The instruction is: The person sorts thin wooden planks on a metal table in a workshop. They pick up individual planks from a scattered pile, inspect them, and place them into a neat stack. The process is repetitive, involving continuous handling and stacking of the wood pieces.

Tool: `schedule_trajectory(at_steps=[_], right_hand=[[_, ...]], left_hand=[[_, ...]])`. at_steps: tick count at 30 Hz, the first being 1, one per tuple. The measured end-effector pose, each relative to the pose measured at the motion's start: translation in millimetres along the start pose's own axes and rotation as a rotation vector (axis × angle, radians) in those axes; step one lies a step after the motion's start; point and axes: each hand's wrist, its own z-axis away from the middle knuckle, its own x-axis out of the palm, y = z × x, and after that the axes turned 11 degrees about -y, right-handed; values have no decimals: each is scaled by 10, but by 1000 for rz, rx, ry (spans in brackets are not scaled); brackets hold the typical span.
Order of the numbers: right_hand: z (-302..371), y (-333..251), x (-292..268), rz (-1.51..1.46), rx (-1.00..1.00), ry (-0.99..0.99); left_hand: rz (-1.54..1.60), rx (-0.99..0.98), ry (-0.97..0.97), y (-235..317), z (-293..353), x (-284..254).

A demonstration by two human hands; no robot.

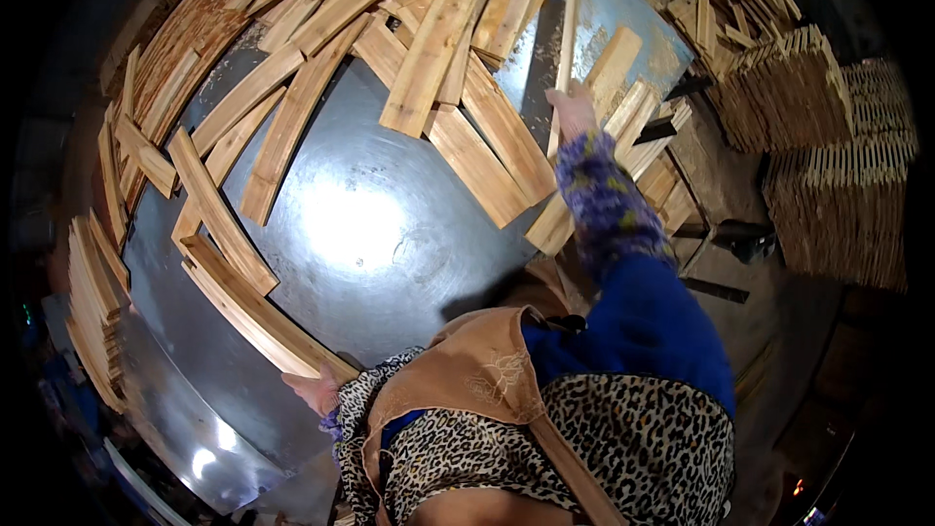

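Note:
My right hand [573, 109] reaches forward over the right side of the metal table [355, 282]. Its fingers are closed around a narrow wooden strip [569, 34], which stretches away from me and also shows below the hand. Low on the left, my left hand [317, 392] grips the near end of a pale wooden board [248, 321]; some of its fingers are hidden. Against that board lies a second board [263, 307], its edge side by side with the first. A wider board [614, 63] rests just right of my right hand.
Many loose boards [429, 49] lie crisscrossed across the table's far half. Stacked boards [93, 302] stand off its left edge. Tall piles of wood pieces [838, 205] rise at the right, beyond several boards [633, 122] at the table's right edge.

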Motion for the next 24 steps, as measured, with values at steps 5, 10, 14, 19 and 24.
schedule_trajectory(at_steps=[5, 10, 14, 19, 24], right_hand=[[771, 14, 1231, -350, -75, -281], [1862, 455, 3011, 321, -478, -851], [3164, 866, 4339, 660, -542, -1341], [2997, 163, 4849, 809, -391, -1489], [1598, -837, 5994, 568, -549, -800]], left_hand=[[233, 199, 7, -270, -43, 79], [380, 207, -90, -236, 126, -59], [389, 299, 5, -666, 116, -19], [-63, 32, -54, -223, 467, -378], [13, 129, 34, -407, 510, -302]])
